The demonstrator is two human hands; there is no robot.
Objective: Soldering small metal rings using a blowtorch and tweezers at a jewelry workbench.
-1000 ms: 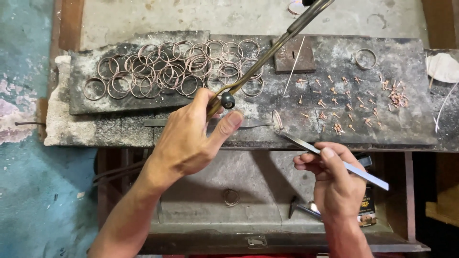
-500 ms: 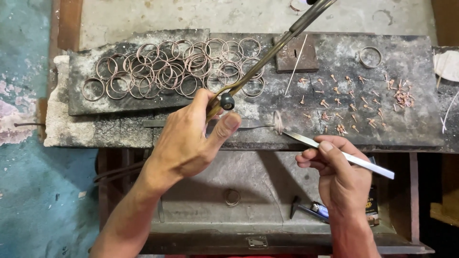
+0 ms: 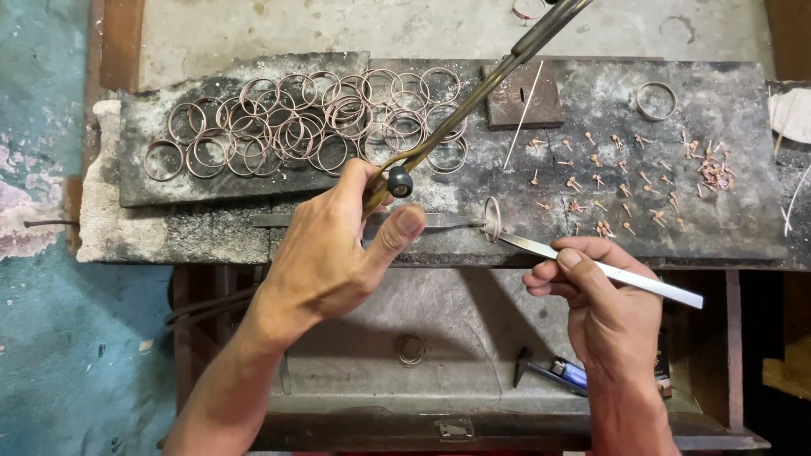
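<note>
My left hand [image 3: 338, 253] grips the brass handle of a gas torch [image 3: 473, 97] with a dark knob; its long metal tube runs up and right over the slab. My right hand [image 3: 604, 300] pinches a pair of flat steel tweezers [image 3: 591, 263] whose tips hold a thin metal ring [image 3: 492, 218] upright on the charred work slab [image 3: 726, 219]. A pile of several copper-coloured rings [image 3: 312, 122] lies on the slab's left part. Small copper pins [image 3: 625, 181] are scattered to the right.
A single ring [image 3: 656, 100] lies at the far right, a thin white rod [image 3: 524, 114] leans by a dark metal block [image 3: 528, 97]. A flat steel strip [image 3: 291, 220] lies along the slab's front. Below, an open drawer [image 3: 473, 338] holds a ring [image 3: 411, 350], a lighter [image 3: 570, 371] and a small tool.
My right hand moved the tweezers left and up, and a ring now stands at their tips. The left hand with the torch barely moved.
</note>
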